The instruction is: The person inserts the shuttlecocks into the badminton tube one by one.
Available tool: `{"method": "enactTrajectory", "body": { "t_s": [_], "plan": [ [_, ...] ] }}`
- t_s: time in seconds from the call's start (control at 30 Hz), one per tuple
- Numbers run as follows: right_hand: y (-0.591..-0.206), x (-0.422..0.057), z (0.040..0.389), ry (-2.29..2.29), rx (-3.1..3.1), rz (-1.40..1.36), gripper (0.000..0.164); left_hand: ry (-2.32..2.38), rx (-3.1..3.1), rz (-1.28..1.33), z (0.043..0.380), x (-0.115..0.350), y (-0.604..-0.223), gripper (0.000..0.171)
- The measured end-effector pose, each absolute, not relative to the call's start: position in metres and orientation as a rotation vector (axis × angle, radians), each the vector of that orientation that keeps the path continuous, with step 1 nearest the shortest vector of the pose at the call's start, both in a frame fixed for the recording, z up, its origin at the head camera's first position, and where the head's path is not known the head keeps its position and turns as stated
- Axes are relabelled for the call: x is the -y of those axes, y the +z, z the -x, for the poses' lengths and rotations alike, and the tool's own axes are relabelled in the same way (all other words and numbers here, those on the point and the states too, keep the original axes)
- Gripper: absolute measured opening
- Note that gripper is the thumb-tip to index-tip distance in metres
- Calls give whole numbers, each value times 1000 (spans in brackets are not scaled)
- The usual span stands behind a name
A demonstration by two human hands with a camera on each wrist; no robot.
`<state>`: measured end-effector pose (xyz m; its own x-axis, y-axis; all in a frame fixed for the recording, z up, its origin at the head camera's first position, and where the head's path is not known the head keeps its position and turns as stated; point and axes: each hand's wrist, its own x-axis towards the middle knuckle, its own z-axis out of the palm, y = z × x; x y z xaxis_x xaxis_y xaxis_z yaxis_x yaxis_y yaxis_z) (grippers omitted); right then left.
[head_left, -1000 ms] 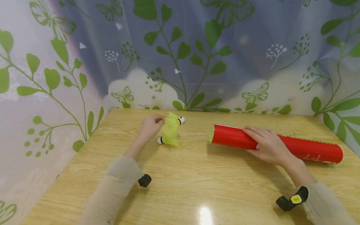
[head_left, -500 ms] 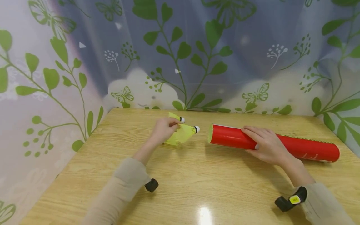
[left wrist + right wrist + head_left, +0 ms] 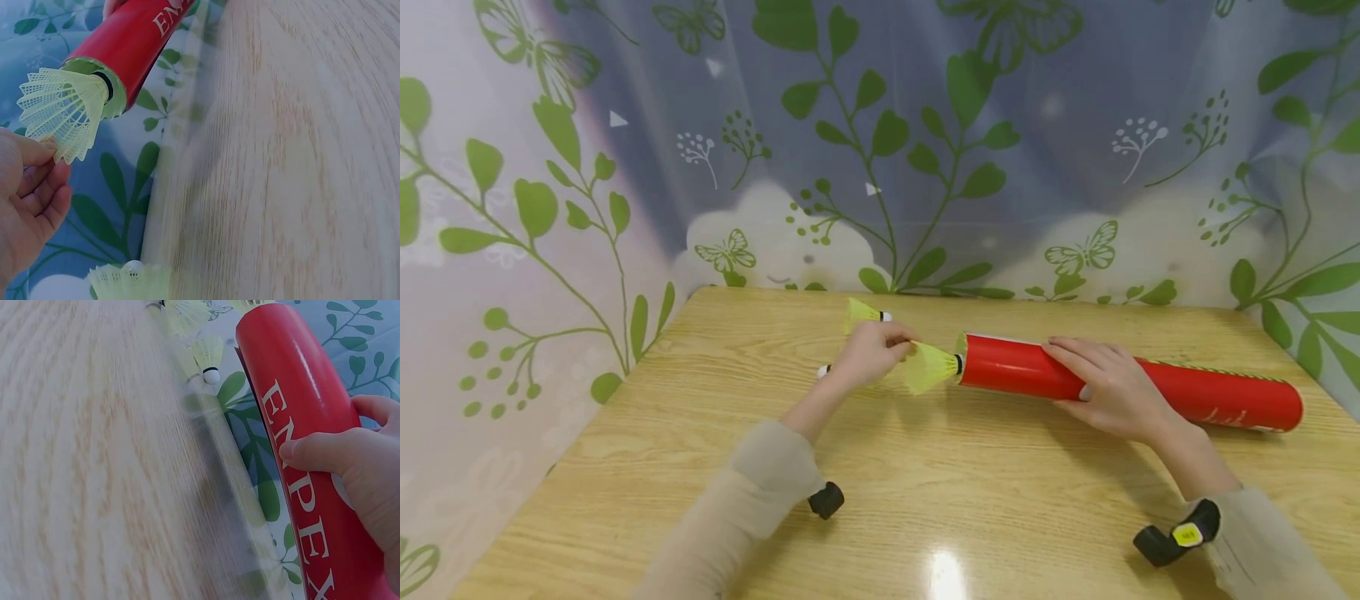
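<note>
A yellow shuttlecock [image 3: 931, 367] is pinched by its skirt edge in my left hand [image 3: 874, 354]. Its black-banded cork end sits right at the open left mouth of a red shuttlecock tube [image 3: 1015, 363]; in the left wrist view the cork end overlaps the mouth. My right hand [image 3: 1116, 387] grips the tube around its middle, with the thumb [image 3: 319, 450] across the white lettering. A second shuttlecock [image 3: 863, 315] lies on the table behind my left hand. Another shuttlecock [image 3: 824, 371] is mostly hidden by that hand, only its white tip and a bit of skirt showing.
The wooden table [image 3: 880, 483] ends at a patterned curtain [image 3: 925, 167] with green leaves and butterflies. Black wrist cameras sit at both cuffs, one by the left sleeve [image 3: 730, 508], one by the right sleeve [image 3: 1270, 533].
My left hand has picked up the near shuttlecock's neighbour, turned its cork to the right and carried it to the tube's mouth. My right hand and the tube have barely shifted.
</note>
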<state>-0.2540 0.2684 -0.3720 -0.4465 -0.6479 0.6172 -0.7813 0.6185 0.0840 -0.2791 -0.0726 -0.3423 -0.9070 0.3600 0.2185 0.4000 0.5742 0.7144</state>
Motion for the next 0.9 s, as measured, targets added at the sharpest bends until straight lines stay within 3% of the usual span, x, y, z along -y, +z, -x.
{"method": "enactTrajectory", "body": {
  "t_s": [0.9],
  "plan": [
    [-375,-268,253,294,2213,-1145,67,-1366,2652,668,291,37,-357,12]
  ]
}}
